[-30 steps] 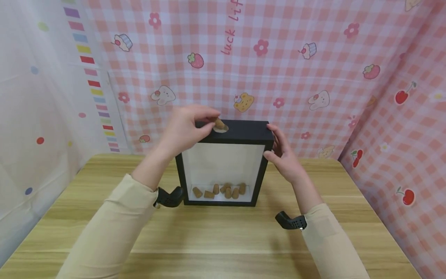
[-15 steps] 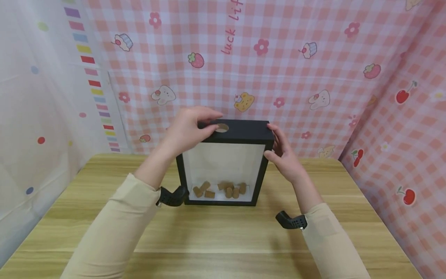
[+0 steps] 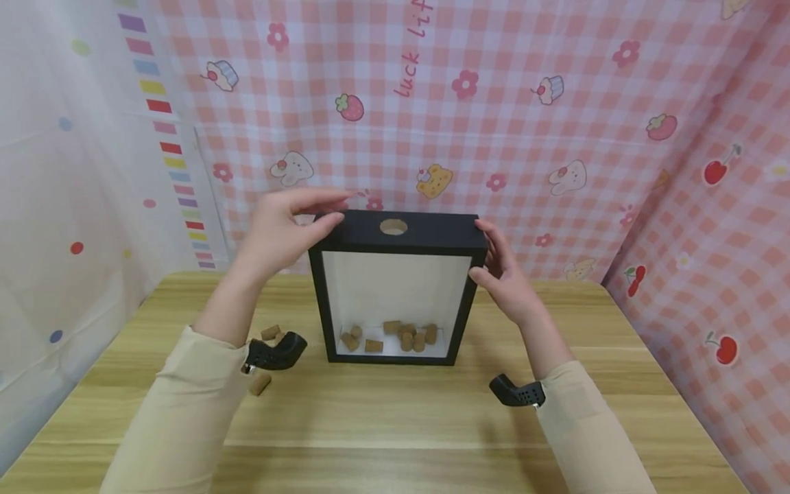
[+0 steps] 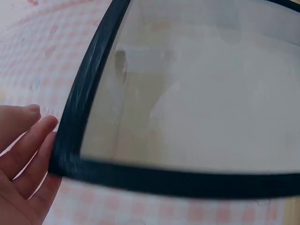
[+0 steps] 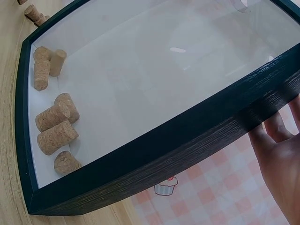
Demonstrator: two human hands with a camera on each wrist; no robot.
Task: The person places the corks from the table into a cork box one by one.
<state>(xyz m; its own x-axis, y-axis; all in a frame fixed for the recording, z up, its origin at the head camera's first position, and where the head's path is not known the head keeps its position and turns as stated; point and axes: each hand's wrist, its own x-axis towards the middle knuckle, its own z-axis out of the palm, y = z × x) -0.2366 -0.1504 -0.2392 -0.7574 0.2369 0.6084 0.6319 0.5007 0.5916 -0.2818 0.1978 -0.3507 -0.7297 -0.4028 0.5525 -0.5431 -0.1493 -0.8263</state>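
A black-framed box [image 3: 401,240] with a clear front and a round hole [image 3: 393,227] in its top stands upright on the wooden table. Several corks [image 3: 407,337] lie inside on its floor, larger in the right wrist view as brown corks [image 5: 54,116]. My left hand [image 3: 280,230] is at the box's top left corner, fingers relaxed and without a cork; the left wrist view has this hand [image 4: 26,159] beside the frame [image 4: 79,108]. My right hand [image 3: 509,281] grips the box's upper right side, thumb in front and fingers at the back.
Beside my left wrist, several loose corks [image 3: 260,383] lie on the table [image 3: 395,425], partly hidden by the black wrist camera [image 3: 278,352]. Behind the box hangs a pink checked cloth [image 3: 382,151]; a white cloth [image 3: 62,206] hangs at the left.
The cork in my left hand went through the hole and lies among those inside. That hand has moved left from the hole, uncovering corks on the table. My right hand stays put.
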